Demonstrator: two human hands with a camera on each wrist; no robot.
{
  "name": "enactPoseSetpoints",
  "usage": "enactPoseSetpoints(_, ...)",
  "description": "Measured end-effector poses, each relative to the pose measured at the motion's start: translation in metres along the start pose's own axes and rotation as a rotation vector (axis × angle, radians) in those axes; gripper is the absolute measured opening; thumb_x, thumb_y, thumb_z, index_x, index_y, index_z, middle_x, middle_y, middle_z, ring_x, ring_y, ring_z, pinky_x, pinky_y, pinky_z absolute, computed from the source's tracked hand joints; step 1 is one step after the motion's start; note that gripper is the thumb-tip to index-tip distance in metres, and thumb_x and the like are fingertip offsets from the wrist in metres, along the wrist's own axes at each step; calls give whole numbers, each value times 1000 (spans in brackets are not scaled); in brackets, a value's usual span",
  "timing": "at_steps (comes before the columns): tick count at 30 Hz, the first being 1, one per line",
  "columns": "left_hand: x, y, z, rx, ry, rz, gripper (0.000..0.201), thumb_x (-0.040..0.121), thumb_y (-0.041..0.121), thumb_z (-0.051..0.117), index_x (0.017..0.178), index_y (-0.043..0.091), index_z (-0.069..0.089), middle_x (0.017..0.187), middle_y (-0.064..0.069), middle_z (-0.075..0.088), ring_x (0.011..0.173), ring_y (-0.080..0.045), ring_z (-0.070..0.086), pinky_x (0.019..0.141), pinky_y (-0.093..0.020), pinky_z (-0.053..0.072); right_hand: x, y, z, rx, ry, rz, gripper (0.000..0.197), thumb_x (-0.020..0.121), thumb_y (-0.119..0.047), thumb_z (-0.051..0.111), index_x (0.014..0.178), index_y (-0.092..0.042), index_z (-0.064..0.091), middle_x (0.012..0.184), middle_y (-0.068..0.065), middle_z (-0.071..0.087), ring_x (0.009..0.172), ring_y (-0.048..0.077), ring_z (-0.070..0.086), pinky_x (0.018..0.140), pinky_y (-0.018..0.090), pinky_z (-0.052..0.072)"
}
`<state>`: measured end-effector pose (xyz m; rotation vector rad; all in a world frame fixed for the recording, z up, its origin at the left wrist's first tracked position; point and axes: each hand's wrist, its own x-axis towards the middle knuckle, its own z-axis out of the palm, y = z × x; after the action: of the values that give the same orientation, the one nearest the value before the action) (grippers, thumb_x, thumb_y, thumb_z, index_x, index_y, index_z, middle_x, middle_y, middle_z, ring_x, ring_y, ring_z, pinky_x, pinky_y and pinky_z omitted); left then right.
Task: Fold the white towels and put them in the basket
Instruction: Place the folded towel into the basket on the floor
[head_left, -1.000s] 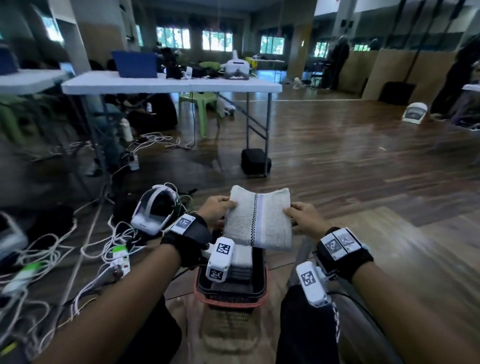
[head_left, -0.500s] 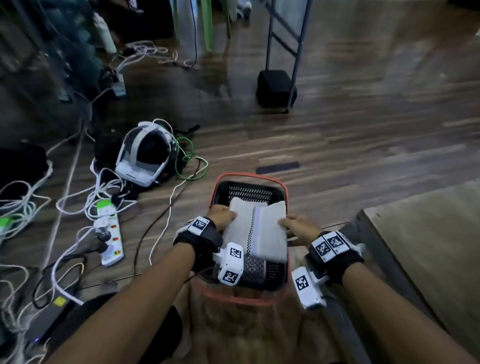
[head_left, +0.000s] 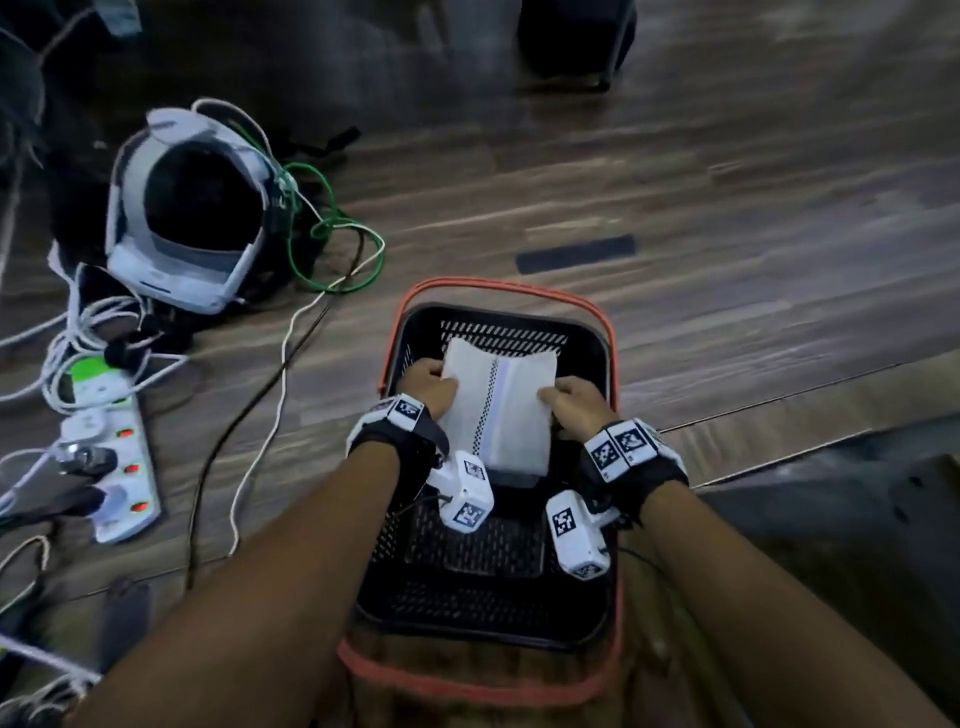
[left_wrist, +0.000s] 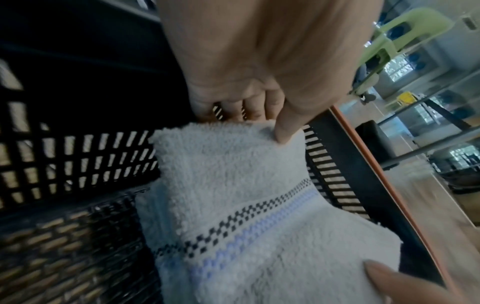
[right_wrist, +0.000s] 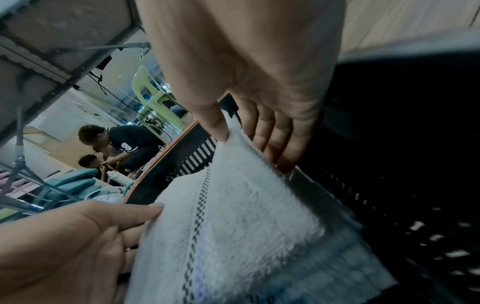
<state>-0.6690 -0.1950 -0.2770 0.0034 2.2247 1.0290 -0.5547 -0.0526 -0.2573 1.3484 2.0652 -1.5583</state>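
A folded white towel (head_left: 498, 405) with a black checked stripe and a pale blue stripe sits low inside the black basket (head_left: 597, 525), which has an orange rim and stands on the floor. My left hand (head_left: 428, 387) pinches the towel's left edge, thumb on top and fingers beneath, as the left wrist view shows on the towel (left_wrist: 233, 185). My right hand (head_left: 571, 405) pinches the right edge in the same way, seen close on the towel (right_wrist: 246, 216) in the right wrist view. More white fabric lies under the held towel (left_wrist: 148, 207).
A white headset (head_left: 182, 218), a green cable (head_left: 332, 234), a white power strip (head_left: 114, 467) and loose cords lie on the wooden floor left of the basket. A grey table edge (head_left: 831, 493) sits at the right. People crouch far off (right_wrist: 116, 144).
The towel went from held up in front of me above the basket to down inside it. My view tilted from the room down to the floor and basket.
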Motion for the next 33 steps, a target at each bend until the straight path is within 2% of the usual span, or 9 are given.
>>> enactPoseSetpoints(4, 20, -6, 3, -18, -3, 13, 35, 87, 11, 55, 121, 6, 56, 112, -14, 65, 105, -28, 61, 92, -32, 47, 24, 1, 10, -8, 120, -38, 25, 87, -16, 52, 105, -5, 64, 102, 13, 66, 93, 29, 60, 83, 35, 47)
enactPoseSetpoints(8, 29, -12, 8, -35, -10, 28, 33, 88, 7, 55, 121, 4, 56, 112, -17, 65, 105, -30, 61, 90, -32, 47, 33, 4, 11, -11, 168, -35, 22, 88, -14, 49, 102, -5, 63, 91, 6, 58, 87, 22, 54, 73, 24, 36)
enactPoseSetpoints(13, 33, -15, 14, -8, 3, 21, 34, 89, 11, 56, 123, 6, 54, 115, -15, 63, 107, -31, 59, 90, -32, 46, 34, 9, 15, -19, 120, -24, 27, 86, -14, 48, 60, -7, 48, 62, 8, 48, 60, 24, 45, 60, 30, 32)
enactPoseSetpoints(15, 34, -16, 15, -29, 19, 30, 34, 89, 11, 57, 123, 5, 54, 116, -15, 63, 107, -30, 59, 91, -32, 46, 36, 11, 15, -3, 146, -31, 30, 87, -15, 48, 57, -10, 42, 58, 5, 43, 59, 23, 42, 58, 29, 30)
enactPoseSetpoints(19, 37, -22, 20, -61, 19, 16, 35, 90, 12, 56, 125, 6, 53, 117, -15, 63, 107, -30, 60, 91, -32, 46, 38, 18, 18, -12, 154, -20, 20, 88, -18, 46, 87, -2, 58, 78, 8, 56, 72, 23, 50, 55, 28, 31)
enactPoseSetpoints(22, 39, -31, 23, -29, 16, 15, 34, 91, 13, 55, 124, 5, 54, 117, -15, 63, 108, -30, 59, 94, -33, 46, 43, 23, 24, -42, 187, -17, 28, 90, -14, 44, 108, 4, 55, 105, 17, 61, 87, 28, 55, 66, 25, 34)
enactPoseSetpoints(25, 36, -33, 27, -13, 61, 61, 41, 93, 13, 52, 132, 5, 44, 123, -15, 59, 114, -29, 55, 94, -30, 41, 41, 22, 33, -83, 298, -57, 32, 92, -9, 43, 121, 2, 47, 125, 21, 52, 109, 36, 52, 78, 29, 37)
enactPoseSetpoints(30, 26, -40, 40, 317, 221, 486, 56, 96, 17, 41, 147, 7, 20, 153, -13, 22, 138, -27, 27, 112, -31, 22, 28, 24, 61, -547, 580, -473, 58, 79, -4, 49, 135, -10, 38, 141, 17, 35, 128, 34, 34, 99, 43, 33)
enactPoseSetpoints(33, 26, -49, 52, 556, 207, 579, 54, 98, 22, 32, 148, 9, 17, 158, -9, 10, 142, -27, 17, 116, -38, 20, 31, 35, 75, -689, 630, -609, 54, 79, -10, 38, 133, -6, 41, 145, 19, 36, 135, 34, 32, 105, 43, 25)
